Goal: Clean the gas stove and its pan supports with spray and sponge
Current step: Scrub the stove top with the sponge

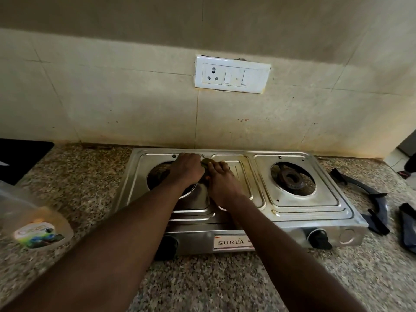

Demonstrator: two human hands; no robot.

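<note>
Under the gas stove (pixel 299 212), the speckled table (pixel 90 176) leaves open room in front of it and to its left, where the spray bottle (pixel 33 226) sits blurred. The stove's burners (pixel 291 176) are bared, its pan supports (pixel 369 199) lying just to its right, probably lifted off so the steel can be wiped to its edges. By the stove's left burner, near the back edge, the left hand (pixel 186 168) and right hand (pixel 221 180) meet, fingers curled round the sponge (pixel 205 162).

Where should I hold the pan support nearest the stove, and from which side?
Best grip the pan support by its curved rim, from above and the right: it lies flat on the counter, its rim is thin, and the stove stands close on its left.
</note>
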